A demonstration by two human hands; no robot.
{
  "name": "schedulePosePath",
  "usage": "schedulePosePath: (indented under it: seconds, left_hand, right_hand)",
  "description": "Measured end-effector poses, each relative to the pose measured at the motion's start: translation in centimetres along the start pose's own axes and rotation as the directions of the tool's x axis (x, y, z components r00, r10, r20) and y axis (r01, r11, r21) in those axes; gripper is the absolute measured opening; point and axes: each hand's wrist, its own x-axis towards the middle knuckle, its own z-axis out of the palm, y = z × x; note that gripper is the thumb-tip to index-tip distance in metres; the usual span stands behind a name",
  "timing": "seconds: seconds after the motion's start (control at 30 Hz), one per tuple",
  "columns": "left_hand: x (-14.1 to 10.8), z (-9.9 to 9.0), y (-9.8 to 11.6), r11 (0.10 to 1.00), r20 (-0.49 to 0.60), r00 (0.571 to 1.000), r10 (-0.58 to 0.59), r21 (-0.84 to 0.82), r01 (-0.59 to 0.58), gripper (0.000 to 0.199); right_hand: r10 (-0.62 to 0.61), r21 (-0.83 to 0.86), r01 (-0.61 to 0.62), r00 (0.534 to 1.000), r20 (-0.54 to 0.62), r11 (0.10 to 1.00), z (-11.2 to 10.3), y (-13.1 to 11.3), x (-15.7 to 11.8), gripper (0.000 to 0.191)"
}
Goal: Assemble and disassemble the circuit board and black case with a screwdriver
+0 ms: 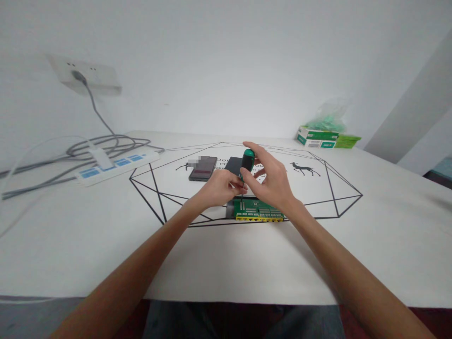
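A screwdriver [248,160] with a green and black handle stands nearly upright above a green circuit board [259,208]. My right hand [270,176] has its thumb and fingers around the handle. My left hand [224,187] is closed at the thin shaft, low down near the board; its fingertips are partly hidden, but they look pinched about the shaft. The board has a yellow strip along its near edge and a dark grey end at the left. The shaft's tip meets or nearly meets the board's left part; I cannot tell which.
Behind my hands lie a phone [203,169] and a dark flat object [233,165], partly covered. A white power strip [118,167] with grey cables is on the left. Green and white boxes [318,136] with a plastic bag stand at the back right, near the wall.
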Motion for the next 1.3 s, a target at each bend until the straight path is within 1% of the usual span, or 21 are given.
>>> schedulePosePath:
  seconds: [0.13,0.27,0.33,0.4,0.5,0.57,0.63,0.7,0.77,0.83,0.93,1.0,1.03,1.1,1.2,1.23,1.3]
  left_hand:
    - [-0.1,-0.1,0.2,1.000,0.009,1.000,-0.008,-0.001,0.008,0.017]
    - [0.0,-0.1,0.2,1.000,0.016,1.000,-0.025,-0.002,0.025,0.017]
    - [0.0,-0.2,0.2,0.999,0.034,0.999,-0.034,-0.027,0.035,0.017]
    - [0.0,-0.2,0.2,0.999,0.039,0.999,-0.022,-0.035,0.023,0.017]
    - [-0.1,-0.1,0.3,1.000,0.037,0.999,0.014,-0.007,-0.014,0.018]
    - [-0.1,-0.1,0.3,1.000,0.044,0.999,0.025,-0.001,-0.025,0.017]
    - [-0.1,-0.1,0.2,1.000,0.057,0.998,0.018,-0.018,-0.017,0.018]
    - [-0.1,-0.1,0.0,0.999,0.065,0.998,0.003,-0.038,-0.001,0.019]
    - [0.0,0.0,-0.1,0.998,0.074,0.997,-0.007,-0.058,0.011,0.020]
    - [-0.1,0.0,-0.1,0.997,0.079,0.997,-0.009,-0.081,0.016,0.020]
    - [-0.1,-0.1,0.1,0.989,0.086,0.996,-0.021,-0.141,0.033,0.018]
    - [-0.1,-0.1,0.3,0.985,0.091,0.996,-0.025,-0.171,0.040,0.016]
    - [-0.1,-0.2,0.4,0.985,0.090,0.996,-0.024,-0.169,0.039,0.014]
    - [-0.1,-0.2,0.5,0.990,0.072,0.997,-0.022,-0.136,0.031,0.014]
    - [-0.2,0.1,0.5,0.998,0.053,0.998,-0.026,-0.050,0.028,0.027]
    - [-0.3,0.2,0.4,1.000,0.063,0.998,-0.021,-0.020,0.022,0.032]
    - [-0.5,0.7,0.4,0.999,0.118,0.993,0.016,0.032,-0.020,0.039]
  right_hand:
    - [-0.003,0.022,0.003,1.000,0.018,1.000,0.1,0.2,-0.1,0.055]
    - [0.027,0.008,-0.027,1.000,-0.008,1.000,0.4,0.3,-0.1,0.066]
    - [0.041,-0.002,-0.041,0.999,-0.020,0.999,0.6,0.3,-0.2,0.068]
    - [0.038,-0.026,-0.039,0.998,-0.046,0.999,0.7,0.4,-0.2,0.063]
    - [0.023,-0.107,-0.033,0.995,-0.094,0.994,0.8,0.5,-0.1,0.048]
    - [0.006,-0.146,-0.020,0.995,-0.100,0.989,0.6,0.5,-0.1,0.041]
    - [-0.015,-0.119,0.007,0.998,-0.066,0.993,0.3,0.4,0.0,0.040]
    - [-0.026,-0.047,0.025,1.000,-0.018,0.999,0.1,0.5,0.1,0.041]
    - [-0.029,-0.005,0.029,1.000,-0.002,1.000,0.1,0.6,0.1,0.041]
    - [-0.035,-0.031,0.033,0.998,-0.053,0.999,0.3,0.8,0.2,0.037]
    - [-0.046,-0.153,0.019,0.984,-0.171,0.988,0.9,0.8,0.1,0.034]
    - [-0.036,-0.218,-0.012,0.976,-0.214,0.976,1.3,0.7,-0.1,0.035]
    - [-0.023,-0.224,-0.029,0.974,-0.225,0.974,1.4,0.7,-0.1,0.036]
    - [0.022,-0.171,-0.066,0.969,-0.247,0.983,1.3,1.0,-0.1,0.037]
    - [0.080,-0.091,-0.116,0.939,-0.334,0.989,-0.2,2.7,0.4,0.040]
    - [0.103,-0.101,-0.151,0.921,-0.376,0.983,-0.9,3.5,0.7,0.039]
    - [0.150,-0.169,-0.249,0.881,-0.448,0.954,-2.5,5.5,1.0,0.037]
